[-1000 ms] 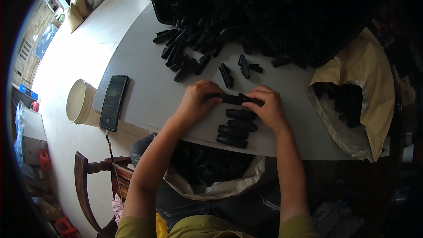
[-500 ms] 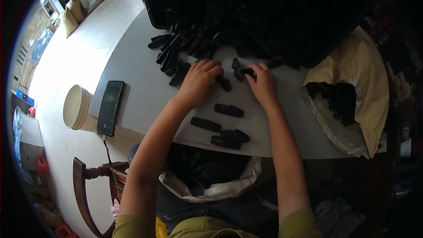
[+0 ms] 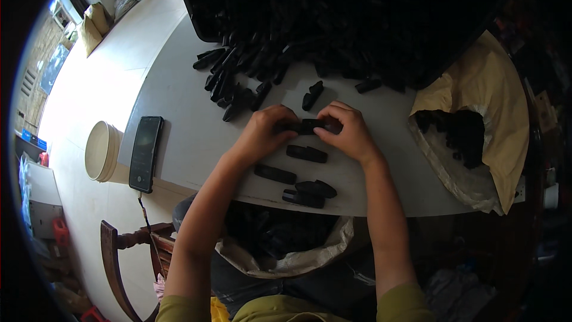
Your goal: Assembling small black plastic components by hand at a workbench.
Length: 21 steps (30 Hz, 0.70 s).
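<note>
Both hands on one job, centre of frame, above the pale grey counter (image 3: 185, 101). Left hand (image 3: 268, 133): grip closed to a pinch, thumb below and fingers above, on the left end of a slim black elongated piece (image 3: 311, 125). Right hand (image 3: 345, 131): same kind of pinch on the right end, thumb tip on its lower edge. Piece lies roughly level between them; fingers cover both ends, so can't tell if it's one part or two joined.

Four similar black oblong parts (image 3: 307, 154) sit between the forearms: one just below the hands, one lower left of it, two side by side near the counter's front edge. A single black loose part (image 3: 312, 95) lies tilted just above the hands. Heap of black parts (image 3: 250, 53) at upper centre, spilling from a large black tub (image 3: 189, 12); its inside is too dark to read.

Tan woven sack (image 3: 506, 101) at right, mouth open, black parts inside. Whitish open sack (image 3: 298, 265) at lower centre, dark contents. Black smartphone (image 3: 146, 155) on the counter at left.
</note>
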Available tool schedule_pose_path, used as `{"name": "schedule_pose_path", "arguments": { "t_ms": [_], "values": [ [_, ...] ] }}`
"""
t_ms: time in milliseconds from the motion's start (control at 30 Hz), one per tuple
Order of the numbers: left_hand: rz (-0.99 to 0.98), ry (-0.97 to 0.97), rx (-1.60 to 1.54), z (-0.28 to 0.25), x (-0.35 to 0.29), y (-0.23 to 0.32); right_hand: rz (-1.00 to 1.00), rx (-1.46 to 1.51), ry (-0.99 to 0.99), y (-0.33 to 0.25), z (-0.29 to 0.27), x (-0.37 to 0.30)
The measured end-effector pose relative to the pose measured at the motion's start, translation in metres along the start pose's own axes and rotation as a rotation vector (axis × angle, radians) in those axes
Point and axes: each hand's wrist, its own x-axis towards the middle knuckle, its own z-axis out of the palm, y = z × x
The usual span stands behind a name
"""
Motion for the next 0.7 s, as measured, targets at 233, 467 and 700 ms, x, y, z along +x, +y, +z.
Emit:
{"name": "schedule_pose_path", "arguments": {
  "t_ms": [233,467,700],
  "values": [
    [-0.056,-0.017,-0.058,-0.003,0.002,-0.001,0.093,0.028,-0.097,0.005,-0.018,-0.005],
    [-0.049,-0.006,-0.079,-0.003,0.0,0.001,0.151,0.017,-0.128,-0.002,-0.022,-0.006],
    [-0.011,0.056,0.024,-0.001,-0.006,0.003,0.002,-0.116,0.067,-0.004,0.023,-0.012]
  ]
}}
